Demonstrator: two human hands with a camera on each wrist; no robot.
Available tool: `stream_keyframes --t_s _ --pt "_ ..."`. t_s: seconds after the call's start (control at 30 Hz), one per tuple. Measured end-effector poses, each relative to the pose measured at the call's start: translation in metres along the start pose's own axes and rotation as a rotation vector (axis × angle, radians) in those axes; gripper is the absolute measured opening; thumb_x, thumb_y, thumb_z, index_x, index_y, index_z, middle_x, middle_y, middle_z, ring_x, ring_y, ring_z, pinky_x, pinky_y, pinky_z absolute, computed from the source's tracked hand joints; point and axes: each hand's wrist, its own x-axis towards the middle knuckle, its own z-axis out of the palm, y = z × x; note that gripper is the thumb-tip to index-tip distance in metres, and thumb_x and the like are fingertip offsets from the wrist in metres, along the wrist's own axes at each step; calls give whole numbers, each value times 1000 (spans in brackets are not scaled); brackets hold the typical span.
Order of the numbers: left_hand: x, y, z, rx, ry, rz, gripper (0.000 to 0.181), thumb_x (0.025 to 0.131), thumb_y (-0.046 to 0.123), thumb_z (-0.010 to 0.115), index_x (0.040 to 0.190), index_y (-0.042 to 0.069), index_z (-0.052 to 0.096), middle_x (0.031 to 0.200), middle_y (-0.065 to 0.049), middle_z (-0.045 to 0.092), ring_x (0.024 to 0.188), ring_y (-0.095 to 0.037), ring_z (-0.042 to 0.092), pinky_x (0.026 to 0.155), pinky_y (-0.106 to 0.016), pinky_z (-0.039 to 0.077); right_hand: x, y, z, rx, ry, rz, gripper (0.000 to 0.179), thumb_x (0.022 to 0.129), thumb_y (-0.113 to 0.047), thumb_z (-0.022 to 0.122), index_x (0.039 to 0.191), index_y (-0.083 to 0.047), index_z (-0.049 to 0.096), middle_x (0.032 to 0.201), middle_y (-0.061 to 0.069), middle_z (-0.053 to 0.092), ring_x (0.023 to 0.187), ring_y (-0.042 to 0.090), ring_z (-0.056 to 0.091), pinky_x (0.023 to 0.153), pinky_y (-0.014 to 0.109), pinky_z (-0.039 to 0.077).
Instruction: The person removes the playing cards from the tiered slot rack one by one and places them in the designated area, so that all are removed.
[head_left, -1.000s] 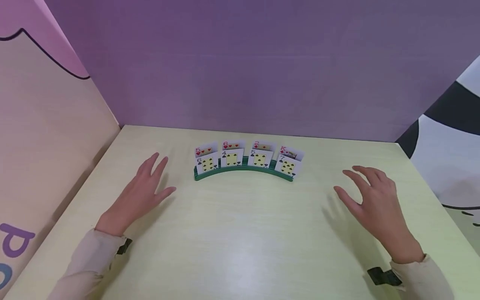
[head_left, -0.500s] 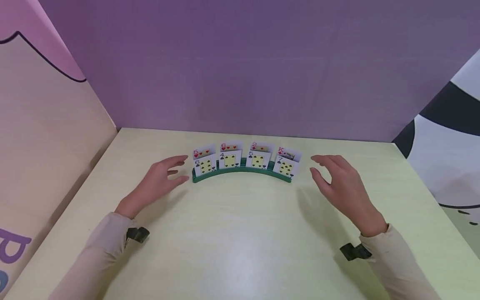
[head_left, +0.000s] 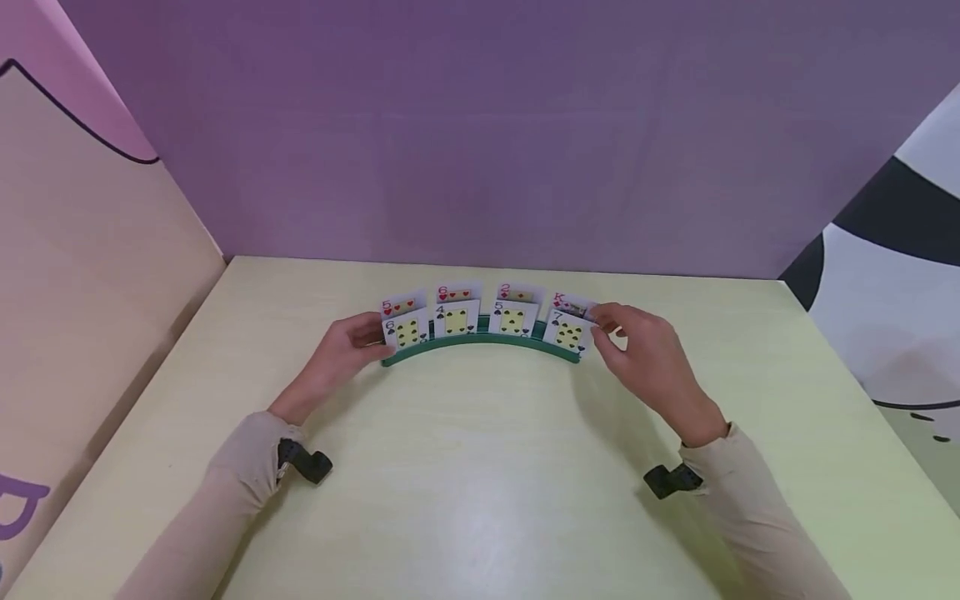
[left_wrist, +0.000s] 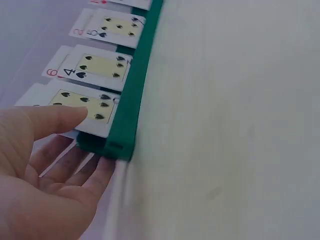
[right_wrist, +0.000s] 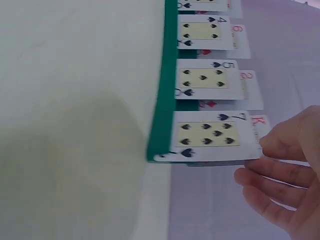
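A curved green card holder [head_left: 483, 338] stands on the table with playing cards in two rows. The front row shows the six, four [head_left: 456, 319], five [head_left: 513, 317] and seven of spades. My left hand [head_left: 341, 354] is around the holder's left end, its thumb before the six of spades [left_wrist: 97, 116] and its fingers near the end underneath; whether it grips is unclear. My right hand [head_left: 648, 354] pinches the top outer corner of the seven of spades [right_wrist: 207, 136], thumb in front. The king of diamonds [right_wrist: 259, 122] stands behind, partly covered.
The pale table [head_left: 465, 467] extends in front of the holder. Behind it rises a purple wall [head_left: 480, 150]. A beige panel [head_left: 90, 275] stands on the left and a black-and-white panel [head_left: 900, 308] on the right. Dark wrist devices hang at both cuffs.
Both hands have moved inward from either side to the ends of the card holder. The right has taken hold of the seven of spades' corner. The holder and cards stay in place.
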Motion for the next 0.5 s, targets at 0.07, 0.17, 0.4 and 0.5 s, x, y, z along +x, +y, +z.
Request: stream_keyframes --t_s 0.07,0.17,0.4,0.5 --pt "1 -5 0 -41 -6 -8 52 92 0 66 140 -4 49 138 -24 55 124 -34 57 94 -24 53 -1 3 4 32 -15 22 20 93 -3 63 112 2 69 101 16 73 82 27 68 72 46 59" --pt "1 -13 0 -92 0 -11 50 91 -7 64 139 -8 49 139 -27 53 126 -35 54 93 -19 53 -2 9 10 99 -22 55 17 93 -1 63 109 4 69 99 18 73 82 29 70 74 49 61" --pt "0 -21 4 -119 44 9 45 89 -10 64 133 -10 54 136 -27 56 125 -35 55 92 -18 53 -3 20 21 210 -17 125 12 92 -1 67 101 6 70 92 19 73 84 32 72 73 43 63" --pt "-1 -23 7 -117 61 7 44 89 -8 66 132 -8 55 135 -25 58 124 -33 57 92 -19 54 -3 24 26 235 -22 142 14 93 -4 68 102 6 70 90 18 73 84 33 72 73 43 62"
